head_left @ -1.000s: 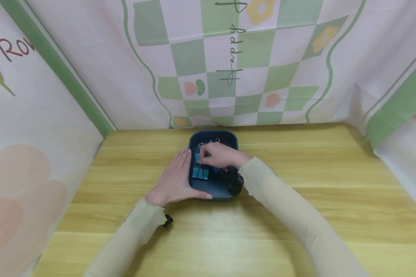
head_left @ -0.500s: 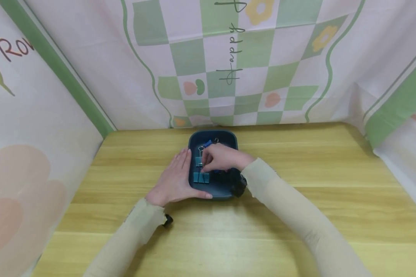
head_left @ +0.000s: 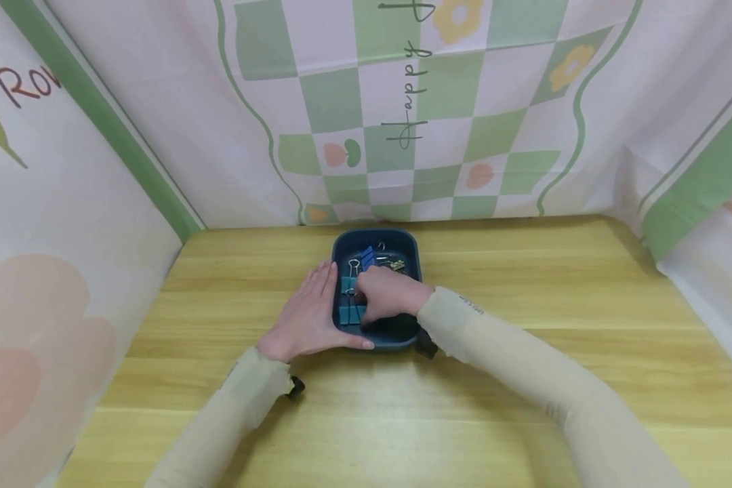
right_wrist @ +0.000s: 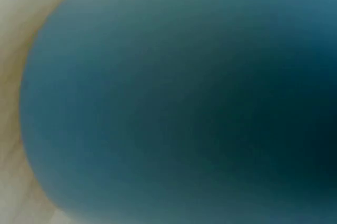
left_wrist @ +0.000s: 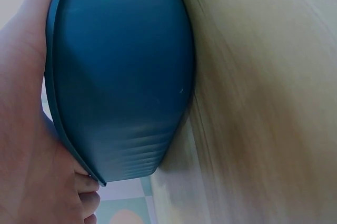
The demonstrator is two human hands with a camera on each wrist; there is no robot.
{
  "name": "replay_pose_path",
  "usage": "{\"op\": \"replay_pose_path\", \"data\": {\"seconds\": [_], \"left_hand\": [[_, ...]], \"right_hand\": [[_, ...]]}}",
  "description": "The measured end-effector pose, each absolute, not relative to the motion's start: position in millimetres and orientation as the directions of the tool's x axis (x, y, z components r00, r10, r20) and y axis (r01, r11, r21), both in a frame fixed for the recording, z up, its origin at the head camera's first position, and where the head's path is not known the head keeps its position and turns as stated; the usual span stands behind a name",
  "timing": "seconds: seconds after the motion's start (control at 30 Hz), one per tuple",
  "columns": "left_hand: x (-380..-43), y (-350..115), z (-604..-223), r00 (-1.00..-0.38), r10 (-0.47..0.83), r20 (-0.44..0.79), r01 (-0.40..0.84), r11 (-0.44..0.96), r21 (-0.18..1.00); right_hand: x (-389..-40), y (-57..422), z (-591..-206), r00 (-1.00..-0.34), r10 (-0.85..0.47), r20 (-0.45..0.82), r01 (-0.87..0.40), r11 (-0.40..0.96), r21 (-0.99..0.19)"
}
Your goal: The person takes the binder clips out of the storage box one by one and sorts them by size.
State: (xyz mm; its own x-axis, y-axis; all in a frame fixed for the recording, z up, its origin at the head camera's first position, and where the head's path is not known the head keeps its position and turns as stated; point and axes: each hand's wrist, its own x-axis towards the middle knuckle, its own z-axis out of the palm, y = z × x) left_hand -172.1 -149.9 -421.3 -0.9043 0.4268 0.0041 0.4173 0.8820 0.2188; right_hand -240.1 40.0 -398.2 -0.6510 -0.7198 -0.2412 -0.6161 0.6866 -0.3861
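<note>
Clips (head_left: 347, 285) in teal, two of them, lie one behind the other along the left side of the blue tray (head_left: 375, 233), which sits on the counter (head_left: 366, 420). We think they are small and light, but stiff, with slick sides that could slip. The best place to take hold looks to be the wire arms (head_left: 354, 266), pinched from both sides. The tray seems light and hard, so it could slide; we would steady it by the rim. Our left grip (head_left: 305, 315) does that kind of thing: its fingers lie straight along the left rim, its thumb along the near rim, not squeezed round anything. Our right grip (head_left: 392, 293) has bent fingers down in the tray beside the near clip (head_left: 346, 316), but we cannot tell if it pinches that clip. It hides part of the clip and the tray's middle. Past it we see a blue clip (head_left: 367, 257) and some gold bits (head_left: 396, 265), too small to make out well. The right wrist view is just blurry blue, and the left one shows only the tray's outside.
</note>
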Motion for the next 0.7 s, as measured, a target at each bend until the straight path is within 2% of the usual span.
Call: {"op": "replay_pose_path", "data": {"seconds": [0.17, 0.37, 0.57, 0.7], "left_hand": [[-172.3, -149.7, -421.7, -0.906, 0.424, 0.002, 0.413, 0.882, 0.225], [-171.3, -148.5, -419.5, -0.911, 0.411, -0.014, 0.396, 0.885, 0.243], [-170.4, -147.5, -419.4, -0.917, 0.4, 0.005, 0.388, 0.886, 0.255], [-170.4, -147.0, -419.4, -0.919, 0.394, 0.007, 0.383, 0.888, 0.257]], "right_hand": [[-243.5, 46.9, -397.4, -0.642, -0.746, -0.177, -0.655, 0.654, -0.378], [-244.1, 66.1, -376.0, -0.669, -0.743, -0.002, -0.683, 0.617, -0.391], [-242.0, 90.1, -354.2, -0.707, -0.694, 0.137, -0.632, 0.533, -0.562], [-241.4, 102.3, -348.2, -0.741, -0.654, 0.156, -0.578, 0.5, -0.645]]}}
